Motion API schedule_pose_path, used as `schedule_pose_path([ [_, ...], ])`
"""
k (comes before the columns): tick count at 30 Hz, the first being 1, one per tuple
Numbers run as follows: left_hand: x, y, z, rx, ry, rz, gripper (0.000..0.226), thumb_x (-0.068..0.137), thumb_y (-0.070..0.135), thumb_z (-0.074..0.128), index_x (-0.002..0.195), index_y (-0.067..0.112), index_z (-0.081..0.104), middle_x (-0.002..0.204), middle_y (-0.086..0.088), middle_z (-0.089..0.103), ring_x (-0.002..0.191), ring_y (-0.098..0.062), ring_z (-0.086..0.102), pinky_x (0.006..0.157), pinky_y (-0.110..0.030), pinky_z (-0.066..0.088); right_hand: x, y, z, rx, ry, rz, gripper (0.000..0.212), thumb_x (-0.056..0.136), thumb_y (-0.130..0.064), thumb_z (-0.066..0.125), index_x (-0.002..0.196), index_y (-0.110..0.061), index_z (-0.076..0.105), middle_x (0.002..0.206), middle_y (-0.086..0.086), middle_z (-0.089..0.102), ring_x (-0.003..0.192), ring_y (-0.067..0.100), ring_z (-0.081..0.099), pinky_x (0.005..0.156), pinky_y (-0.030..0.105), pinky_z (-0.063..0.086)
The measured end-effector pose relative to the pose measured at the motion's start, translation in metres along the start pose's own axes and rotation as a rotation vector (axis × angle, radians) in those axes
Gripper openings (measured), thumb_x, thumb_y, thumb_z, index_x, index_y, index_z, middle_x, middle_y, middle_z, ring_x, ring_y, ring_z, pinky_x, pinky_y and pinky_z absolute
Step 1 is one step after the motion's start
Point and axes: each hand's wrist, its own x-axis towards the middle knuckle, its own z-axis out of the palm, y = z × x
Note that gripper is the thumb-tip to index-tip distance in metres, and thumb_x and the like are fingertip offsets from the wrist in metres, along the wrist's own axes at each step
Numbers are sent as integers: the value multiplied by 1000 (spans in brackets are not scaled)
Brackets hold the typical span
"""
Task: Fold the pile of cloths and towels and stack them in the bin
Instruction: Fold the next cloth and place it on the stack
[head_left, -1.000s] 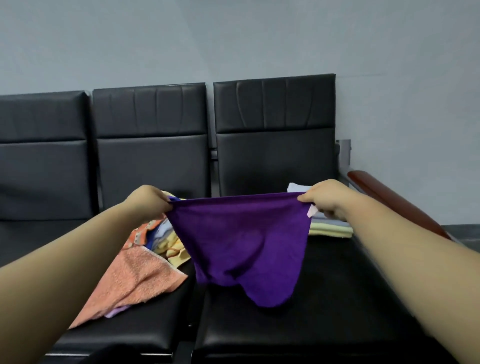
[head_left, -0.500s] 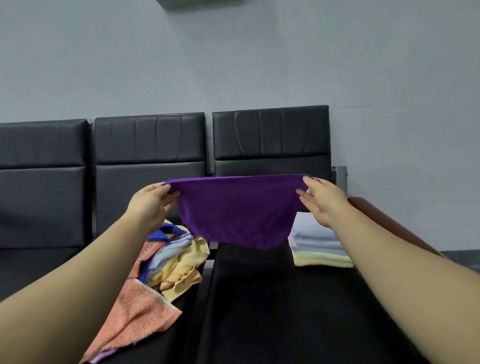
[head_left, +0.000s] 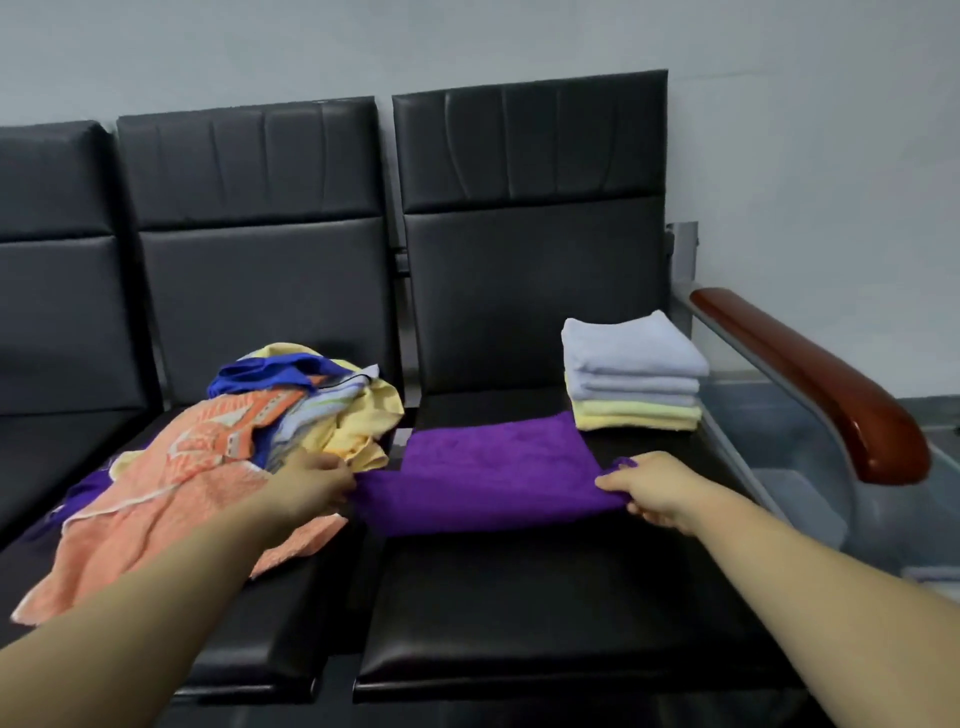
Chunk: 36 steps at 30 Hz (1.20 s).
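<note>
Fingers (head_left: 337, 475) on the left hand (head_left: 311, 486) and right hand (head_left: 657, 491) are each pinching a near corner of the purple cloth (head_left: 493, 462), which is spread out on the right-hand seat (head_left: 519, 597). Just behind it sits the folded stack (head_left: 631, 374), and the messy pile (head_left: 234, 447) is one seat over to the left.

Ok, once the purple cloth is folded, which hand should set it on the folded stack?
Right, probably. The right hand pinches the purple cloth at the corner nearest the folded stack; the left hand holds the opposite corner, beside the unfolded pile.
</note>
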Motion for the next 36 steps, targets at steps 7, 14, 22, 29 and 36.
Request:
schedule_pose_path([
  [7, -12, -14, 0, -101, -250, -107, 22, 90, -5, 51, 75, 11, 50, 65, -9, 49, 52, -18, 55, 52, -29, 53, -16, 1, -8, -166, -82, 231, 23, 87, -30, 81, 85, -18, 61, 57, 3, 45, 51, 12, 38, 46, 20, 29],
  [14, -6, -14, 5, -107, -213, -220, 14, 96, 1, 45, 90, 12, 52, 80, -14, 56, 60, -26, 63, 65, -37, 57, -12, -10, -13, -167, -74, 90, 32, 85, -31, 82, 74, -18, 55, 68, 4, 51, 64, 15, 44, 56, 27, 32],
  [22, 11, -10, 41, -535, 36, -190, 27, 97, 13, 45, 113, 7, 66, 109, -20, 69, 104, -35, 65, 93, -43, 48, 9, -12, 40, -393, 124, -389, 27, 102, -33, 60, 79, -20, 59, 85, -1, 64, 87, 22, 63, 73, 33, 40],
  [29, 24, -19, 59, -218, 134, -78, 23, 105, 27, 48, 87, 19, 61, 89, -13, 53, 82, -26, 51, 72, -35, 37, 25, -6, 26, -624, 178, -297, 19, 108, -33, 48, 100, -19, 57, 109, 6, 62, 97, 25, 59, 79, 34, 41],
  [36, 42, -7, 70, 240, 305, 106, 26, 103, 19, 47, 87, 2, 58, 78, -4, 55, 79, -23, 48, 68, -37, 31, 33, -10, 18, -458, 169, -202, 37, 98, -27, 50, 64, -15, 43, 66, 4, 48, 66, 24, 47, 55, 36, 30],
])
